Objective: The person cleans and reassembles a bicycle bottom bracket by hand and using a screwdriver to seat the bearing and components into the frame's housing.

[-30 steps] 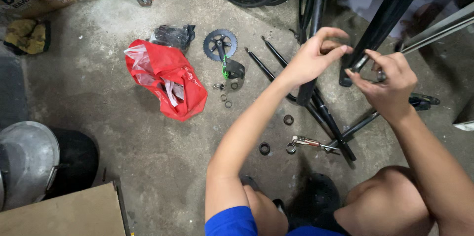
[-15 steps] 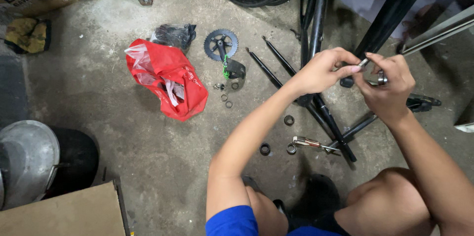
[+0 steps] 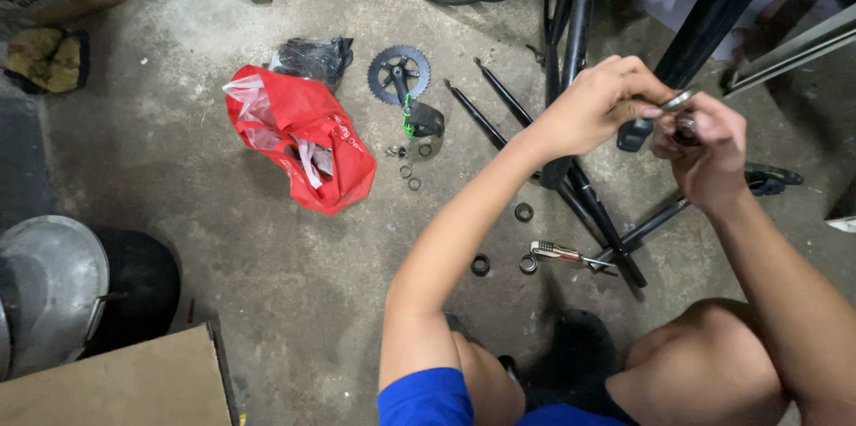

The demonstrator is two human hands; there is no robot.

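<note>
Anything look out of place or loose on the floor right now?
Yes: small rings and washers lie scattered loose on the concrete floor between the red bag and the black frame tubes, easy to lose.

Both bare hands meet, raised in front of the body

The left hand (image 3: 597, 105) reaches in on a long, nearly straight forearm, its fingers (image 3: 644, 98) curled and pinched at the tips. The right hand (image 3: 709, 151) faces it with a bent wrist, fingers closed, knuckles up. The fingertips of both hands touch. Both knees are bent below the arms.
</note>
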